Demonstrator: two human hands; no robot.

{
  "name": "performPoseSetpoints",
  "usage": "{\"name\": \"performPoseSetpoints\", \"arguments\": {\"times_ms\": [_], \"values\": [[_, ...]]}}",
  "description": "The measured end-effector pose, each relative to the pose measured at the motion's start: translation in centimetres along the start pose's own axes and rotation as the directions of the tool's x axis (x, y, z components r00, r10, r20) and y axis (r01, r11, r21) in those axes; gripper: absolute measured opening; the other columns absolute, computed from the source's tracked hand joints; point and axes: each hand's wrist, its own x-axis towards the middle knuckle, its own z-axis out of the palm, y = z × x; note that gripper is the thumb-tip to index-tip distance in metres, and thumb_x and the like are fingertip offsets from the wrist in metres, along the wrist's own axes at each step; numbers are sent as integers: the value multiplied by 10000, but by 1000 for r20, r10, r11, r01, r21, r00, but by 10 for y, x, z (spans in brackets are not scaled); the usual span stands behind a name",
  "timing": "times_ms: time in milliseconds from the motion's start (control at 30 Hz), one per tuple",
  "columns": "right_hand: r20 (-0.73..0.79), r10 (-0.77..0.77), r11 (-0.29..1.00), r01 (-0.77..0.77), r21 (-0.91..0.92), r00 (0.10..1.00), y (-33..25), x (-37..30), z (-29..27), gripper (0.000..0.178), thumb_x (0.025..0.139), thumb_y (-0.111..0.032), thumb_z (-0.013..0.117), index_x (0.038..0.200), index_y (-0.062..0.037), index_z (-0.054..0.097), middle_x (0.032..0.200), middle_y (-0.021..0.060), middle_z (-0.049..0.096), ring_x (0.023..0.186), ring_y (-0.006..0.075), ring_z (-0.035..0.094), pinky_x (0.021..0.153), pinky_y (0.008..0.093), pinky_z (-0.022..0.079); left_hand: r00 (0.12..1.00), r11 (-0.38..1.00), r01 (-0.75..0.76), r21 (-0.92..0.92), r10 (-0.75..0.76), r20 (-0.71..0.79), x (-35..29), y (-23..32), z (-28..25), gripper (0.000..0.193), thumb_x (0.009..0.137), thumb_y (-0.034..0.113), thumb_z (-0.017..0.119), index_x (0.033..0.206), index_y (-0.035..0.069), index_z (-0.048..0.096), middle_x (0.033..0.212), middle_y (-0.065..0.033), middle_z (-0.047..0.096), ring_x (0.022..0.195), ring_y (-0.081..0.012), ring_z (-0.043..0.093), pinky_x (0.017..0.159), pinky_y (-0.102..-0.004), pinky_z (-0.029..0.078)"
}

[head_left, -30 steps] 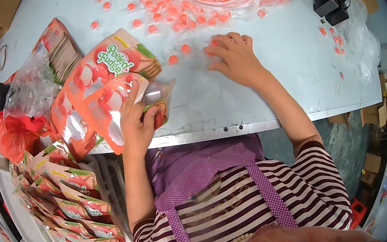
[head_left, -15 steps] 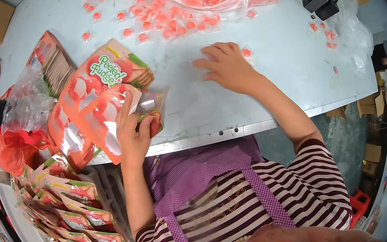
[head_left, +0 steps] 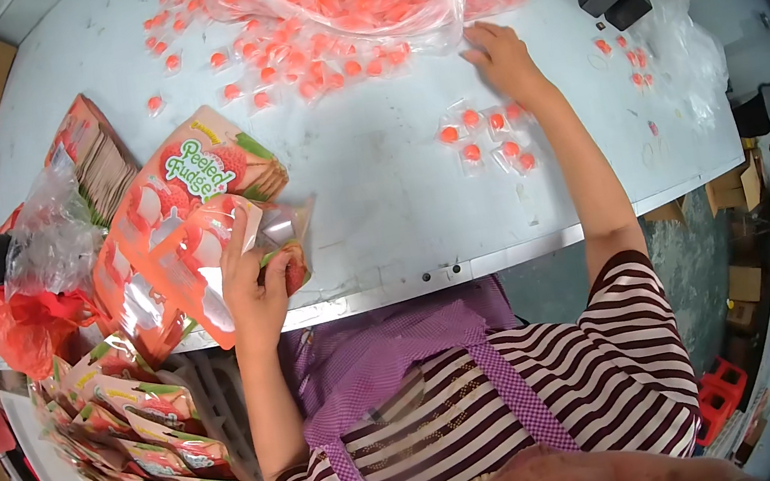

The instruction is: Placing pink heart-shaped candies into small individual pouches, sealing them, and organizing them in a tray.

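Your left hand grips an open orange pouch at the table's near edge; your right hand, fingers loose, reaches past six wrapped candies on open tabletop.

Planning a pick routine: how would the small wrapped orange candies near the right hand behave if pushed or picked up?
The wrapped candies look small and light, so they would probably slide across the smooth table. Their clear, loose wrappers may be slippery and crinkle under fingers.

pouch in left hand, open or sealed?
Open: the left hand spreads the mouth of the orange pouch, showing its silvery inside.
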Motion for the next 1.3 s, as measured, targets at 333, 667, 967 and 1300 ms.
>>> {"name": "performPoseSetpoints", "arguments": {"times_ms": [333, 667, 967, 1300], "values": [[88, -267, 938, 238, 252, 960, -65, -20, -12, 276, 841, -119, 670, 1107, -55, 630, 1115, 94, 595, 1066, 291, 549, 875, 393, 485, 1000, 1000, 15, -5, -15, 2, -1, 3, 0, 182, 752, 61, 723, 747, -24, 562, 1410, -192, 487, 1174, -385, 544, 947, -406, 446], [183, -226, 960, 186, 211, 957, -66, 5, 2, 335, 852, -93, 652, 1180, -43, 605, 1149, 93, 572, 1084, 291, 545, 897, 386, 480, 1000, 1000, 10, -23, -10, 0, -1, -2, 0, 180, 741, 55, 730, 750, -22, 567, 1410, -199, 485, 1193, -388, 541, 972, -415, 430], [202, -178, 966, 133, 220, 963, -65, -2, -13, 363, 826, -133, 698, 1170, -52, 616, 1123, 105, 575, 1061, 297, 547, 887, 390, 482, 1000, 1000, -3, -15, 3, -9, 0, -1, 0, 175, 743, 55, 729, 739, -24, 574, 1404, -213, 486, 1190, -383, 543, 984, -412, 416], [95, -380, 917, 362, 166, 920, -76, 18, 14, 372, 879, -199, 652, 1226, -82, 591, 1269, 131, 544, 1160, 312, 510, 960, 414, 438, 999, 999, 34, -13, -34, -3, -1, 0, 1, 176, 745, 55, 729, 751, -29, 576, 1397, -213, 494, 1172, -378, 551, 965, -401, 433]]}}
